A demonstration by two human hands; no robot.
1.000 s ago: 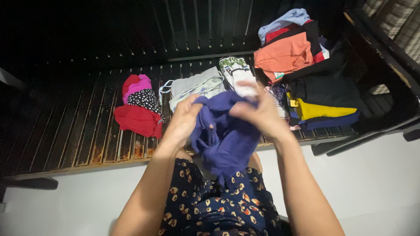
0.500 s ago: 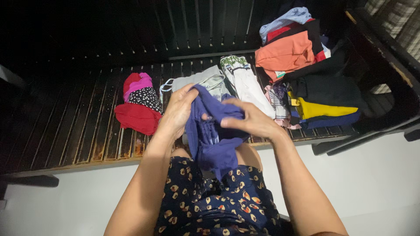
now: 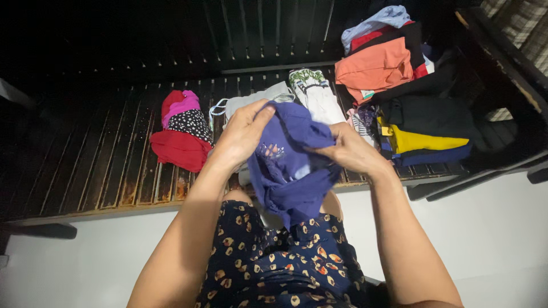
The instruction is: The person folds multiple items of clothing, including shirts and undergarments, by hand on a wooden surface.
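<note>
We hold a blue garment [image 3: 291, 165] bunched above our lap, in front of the tabletop [image 3: 103, 171] edge; its long axis runs roughly from the top between our hands down toward us, the loose end hanging over the patterned dress [image 3: 274, 268]. Our left hand [image 3: 242, 134] is closed on its upper left edge, fingers curled over the cloth. Our right hand [image 3: 351, 151] pinches the right side, fingers closed into the fabric. Behind it on the slats lie a grey piece [image 3: 251, 102] and a white piece [image 3: 317, 97]. To the left sits a red pile [image 3: 180, 140]; to the right, a stack [image 3: 411, 114] of orange, black and yellow clothes.
</note>
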